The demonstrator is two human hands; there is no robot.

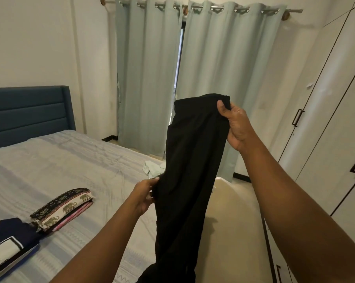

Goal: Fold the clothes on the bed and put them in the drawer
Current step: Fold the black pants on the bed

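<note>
While one black garment (191, 170) hangs mid-air beside the bed (80, 160), right hand (237, 125) clamps thumb and fingers on its top edge, left hand (144, 198) curls fingers round its side. Two folded items on bed: elephant-print stack (64, 207), navy garment (11, 235).

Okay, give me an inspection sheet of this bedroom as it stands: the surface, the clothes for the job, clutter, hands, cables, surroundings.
Surface: bed with a pale patterned sheet, slightly wrinkled.
Job's things: black garment held up in the air, hanging long, not yet folded; elephant-print cloth lies folded on the bed; navy garment with a white printed panel lies beside it at the near edge.
Clutter: pale crumpled item past the bed's far corner; what it is cannot be told.
Hands: right hand pinches the black garment's top edge; left hand grips its side edge lower down.
Cables: nothing seen.
Surroundings: pale green curtains, blue headboard, white wardrobe with dark handles.
</note>
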